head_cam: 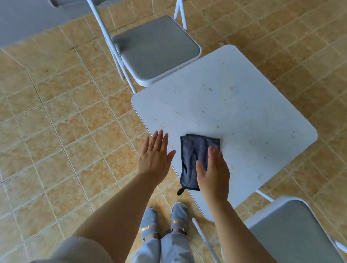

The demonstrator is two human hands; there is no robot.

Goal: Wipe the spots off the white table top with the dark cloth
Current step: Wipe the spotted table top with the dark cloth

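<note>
- Head view shows one white table top (241, 107) with rounded corners, seen from above, and one dark cloth (193, 153) that lies folded flat on its near left part, close to the near left edge
- The right hand (214, 174) rests flat on the right side of the cloth, fingers straight and close together; it presses the cloth and does not grip it
- The left hand (156, 156) is open and flat, fingers a little spread, holding nothing; it seems to be over the left edge of the table, just beside the cloth, but if it touches the table I cannot tell
- A small dark loop (180, 191) hangs from the near corner of the cloth over the table edge
- Many small brownish spots (209, 90) are on the table, mostly in the middle and far part, too many and too faint to count
- In my judgement the wiping is at its start, because most spots look not yet cleaned
- The next move calls for steady pressure of the flat right hand and a push of the cloth to the far and right, over the spots
- Two grey chairs stand at the table: one far chair (159, 49) and one near right chair (296, 240)
- Two hands, two shoes (178, 215) on the tiled floor (57, 124)
</note>
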